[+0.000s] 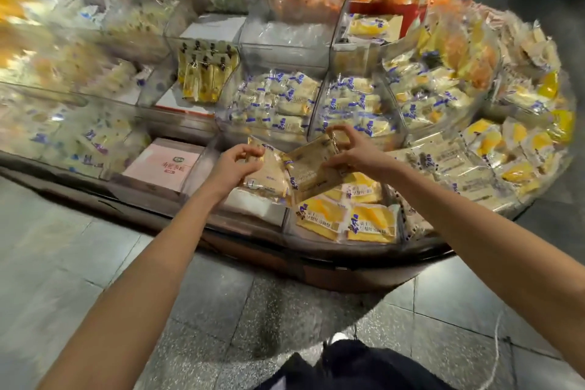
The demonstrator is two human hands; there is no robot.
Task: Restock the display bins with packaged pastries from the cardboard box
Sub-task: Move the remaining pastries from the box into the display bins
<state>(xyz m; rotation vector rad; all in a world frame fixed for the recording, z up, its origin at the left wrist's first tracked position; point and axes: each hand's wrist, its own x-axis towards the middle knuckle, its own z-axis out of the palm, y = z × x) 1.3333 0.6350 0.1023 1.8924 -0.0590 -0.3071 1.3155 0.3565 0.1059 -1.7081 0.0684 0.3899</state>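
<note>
Glossy, crinkled clear plastic film around the pastry packets [311, 168]. Smooth, shiny transparent hard plastic for the display bins [199, 168]. Matt pink cardboard on the flat box [161, 165]. Speckled grey stone floor tiles [221, 310], smooth, with dull sheen.

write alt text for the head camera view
A left hand holds one pale pastry packet and a right hand pinches a second packet above clear front bins, one stocked with yellow packets. More filled bins curve behind.
</note>
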